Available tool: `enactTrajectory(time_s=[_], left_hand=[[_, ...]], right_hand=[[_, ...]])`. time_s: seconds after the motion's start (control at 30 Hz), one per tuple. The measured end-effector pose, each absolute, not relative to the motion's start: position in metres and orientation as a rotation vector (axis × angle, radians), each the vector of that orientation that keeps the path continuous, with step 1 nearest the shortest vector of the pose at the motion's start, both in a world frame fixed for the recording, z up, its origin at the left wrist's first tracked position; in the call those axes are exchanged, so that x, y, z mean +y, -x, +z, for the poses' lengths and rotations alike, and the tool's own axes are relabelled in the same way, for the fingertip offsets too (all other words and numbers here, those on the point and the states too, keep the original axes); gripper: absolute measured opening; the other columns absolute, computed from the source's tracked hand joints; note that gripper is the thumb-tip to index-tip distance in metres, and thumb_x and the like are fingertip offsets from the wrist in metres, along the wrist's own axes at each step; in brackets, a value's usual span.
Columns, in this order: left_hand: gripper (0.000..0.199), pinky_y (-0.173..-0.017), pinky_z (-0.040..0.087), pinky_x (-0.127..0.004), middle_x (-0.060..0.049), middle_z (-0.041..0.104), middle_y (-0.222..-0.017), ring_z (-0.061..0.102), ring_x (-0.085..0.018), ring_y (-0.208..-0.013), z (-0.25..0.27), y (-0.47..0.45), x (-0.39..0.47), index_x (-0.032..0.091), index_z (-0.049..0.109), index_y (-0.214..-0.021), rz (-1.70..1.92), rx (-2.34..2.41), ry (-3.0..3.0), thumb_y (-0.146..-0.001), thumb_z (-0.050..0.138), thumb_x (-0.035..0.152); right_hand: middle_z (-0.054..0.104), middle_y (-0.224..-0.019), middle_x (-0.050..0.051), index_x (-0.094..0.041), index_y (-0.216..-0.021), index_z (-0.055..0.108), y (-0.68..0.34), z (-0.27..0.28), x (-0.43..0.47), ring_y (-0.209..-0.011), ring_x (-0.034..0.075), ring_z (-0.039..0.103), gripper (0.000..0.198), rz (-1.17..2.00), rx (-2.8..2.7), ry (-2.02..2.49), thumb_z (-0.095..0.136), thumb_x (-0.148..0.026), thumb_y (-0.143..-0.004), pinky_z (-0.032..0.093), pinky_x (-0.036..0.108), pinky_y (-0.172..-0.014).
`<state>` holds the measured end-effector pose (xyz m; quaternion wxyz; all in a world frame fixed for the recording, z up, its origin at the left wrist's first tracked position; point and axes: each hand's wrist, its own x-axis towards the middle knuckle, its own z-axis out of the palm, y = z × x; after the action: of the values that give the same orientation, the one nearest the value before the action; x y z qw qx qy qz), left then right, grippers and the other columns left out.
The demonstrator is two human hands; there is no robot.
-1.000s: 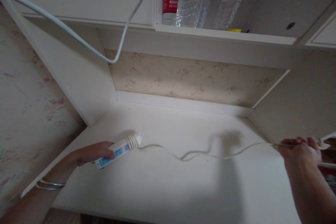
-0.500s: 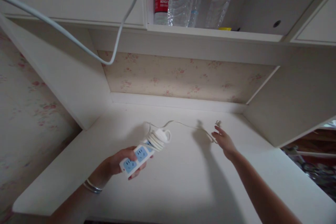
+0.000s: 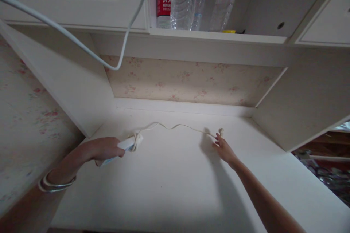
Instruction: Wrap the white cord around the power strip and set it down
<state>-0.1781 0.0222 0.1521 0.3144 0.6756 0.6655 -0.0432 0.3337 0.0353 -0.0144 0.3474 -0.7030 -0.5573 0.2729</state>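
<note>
My left hand (image 3: 108,148) is closed around a white power strip (image 3: 127,143), whose socket face is turned mostly out of sight. Part of its off-white cord (image 3: 135,143) is wound round the strip's far end. From there a loose length runs in shallow waves to the right, above the white desktop (image 3: 164,185). At that end my right hand (image 3: 224,150) pinches the cord close to its plug (image 3: 221,131). The plug sticks up past the fingertips.
Above the desktop, a shelf (image 3: 218,36) holds several plastic bottles (image 3: 184,2). A thick white cable (image 3: 118,66) hangs in a loop at the upper left, close to the camera. Side panels (image 3: 308,105) close the nook left and right, with flowered wallpaper (image 3: 186,80) behind.
My left hand has moved left with the power strip and turned it, so the blue sockets no longer face up. More cord is stretched between my hands. My right hand has shifted slightly left.
</note>
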Motion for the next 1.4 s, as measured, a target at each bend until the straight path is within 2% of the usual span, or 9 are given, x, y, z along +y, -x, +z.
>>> enactTrajectory(time_s=[0.17, 0.27, 0.33, 0.43, 0.53, 0.67, 0.77, 1.03, 1.4], left_hand=[[0.032, -0.064, 0.041, -0.037, -0.014, 0.062, -0.064, 0.062, -0.035, -0.072, 0.132, 0.186, 0.039, 0.015, 0.060, -0.063, 0.269, 2.195, -1.724, -0.059, 0.061, 0.046], [0.034, -0.059, 0.043, -0.033, -0.009, 0.061, -0.065, 0.061, -0.027, -0.065, 0.122, 0.183, 0.040, 0.013, 0.059, -0.074, 0.668, 1.854, -1.401, -0.064, 0.061, 0.046], [0.034, -0.057, 0.044, -0.031, -0.007, 0.062, -0.071, 0.059, -0.021, -0.061, 0.117, 0.176, 0.034, 0.012, 0.059, -0.083, 0.891, 1.524, -1.172, -0.069, 0.060, 0.043], [0.034, -0.057, 0.045, -0.028, -0.006, 0.062, -0.078, 0.057, -0.016, -0.060, 0.111, 0.155, 0.021, 0.010, 0.057, -0.097, 1.020, 1.127, -1.005, -0.073, 0.059, 0.034], [0.040, -0.053, 0.043, -0.026, -0.004, 0.059, -0.080, 0.055, -0.013, -0.056, 0.104, 0.125, 0.008, 0.011, 0.053, -0.113, 0.944, 0.781, -0.921, -0.077, 0.054, 0.028], [0.050, -0.047, 0.043, -0.026, -0.004, 0.058, -0.078, 0.057, -0.015, -0.053, 0.093, 0.080, -0.007, 0.012, 0.051, -0.120, 0.677, 0.406, -0.852, -0.072, 0.052, 0.026], [0.052, -0.043, 0.044, -0.026, -0.005, 0.059, -0.075, 0.058, -0.015, -0.050, 0.087, 0.056, -0.017, 0.010, 0.055, -0.115, 0.413, 0.276, -0.846, -0.065, 0.056, 0.023], [0.032, -0.043, 0.047, -0.027, -0.009, 0.067, -0.076, 0.061, -0.018, -0.052, 0.082, 0.046, -0.018, 0.011, 0.065, -0.090, 0.010, 0.420, -0.917, -0.059, 0.062, 0.017], [0.027, -0.048, 0.051, -0.034, -0.010, 0.069, -0.074, 0.065, -0.023, -0.057, 0.105, 0.039, -0.017, 0.012, 0.069, -0.091, -0.266, 0.385, -1.025, -0.071, 0.059, 0.027]], right_hand=[[0.057, -0.121, 0.017, -0.014, -0.134, 0.045, -0.333, -0.012, 0.037, -0.113, 0.029, 0.052, 0.060, 0.693, -1.475, 1.847, 0.051, -0.021, -0.075, 0.033, 0.045, -0.102], [0.065, -0.103, 0.010, -0.022, -0.104, 0.067, -0.322, -0.010, 0.032, -0.102, 0.028, 0.058, 0.034, 0.781, -1.433, 1.797, 0.054, -0.019, -0.072, 0.036, 0.043, -0.098], [0.066, -0.089, 0.007, -0.023, -0.088, 0.070, -0.308, -0.007, 0.029, -0.090, 0.025, 0.061, 0.022, 0.853, -1.373, 1.745, 0.055, -0.020, -0.071, 0.041, 0.041, -0.091], [0.062, -0.076, 0.004, -0.021, -0.093, 0.068, -0.279, -0.001, 0.027, -0.067, 0.019, 0.059, 0.024, 0.990, -1.233, 1.615, 0.055, -0.026, -0.073, 0.048, 0.037, -0.073], [0.059, -0.073, 0.001, -0.018, -0.104, 0.063, -0.245, 0.009, 0.032, -0.060, 0.014, 0.056, 0.033, 1.141, -1.073, 1.422, 0.054, -0.033, -0.076, 0.048, 0.030, -0.065], [0.059, -0.069, 0.000, -0.018, -0.097, 0.064, -0.202, 0.027, 0.039, -0.059, 0.013, 0.056, 0.030, 1.352, -0.950, 1.234, 0.059, -0.039, -0.076, 0.048, 0.027, -0.062], [0.064, -0.073, 0.004, -0.015, -0.089, 0.066, -0.179, 0.043, 0.032, -0.063, 0.016, 0.060, 0.034, 1.620, -0.950, 1.103, 0.060, -0.046, -0.078, 0.049, 0.031, -0.064], [0.063, -0.113, 0.011, -0.016, -0.116, 0.062, -0.162, 0.073, 0.001, -0.100, 0.025, 0.061, 0.049, 2.346, -0.907, 0.739, 0.051, -0.052, -0.086, 0.043, 0.039, -0.088], [0.060, -0.122, 0.014, -0.012, -0.127, 0.053, -0.158, 0.066, 0.001, -0.093, 0.026, 0.064, 0.060, 2.550, -0.828, 0.518, 0.045, -0.053, -0.085, 0.042, 0.041, -0.088]])
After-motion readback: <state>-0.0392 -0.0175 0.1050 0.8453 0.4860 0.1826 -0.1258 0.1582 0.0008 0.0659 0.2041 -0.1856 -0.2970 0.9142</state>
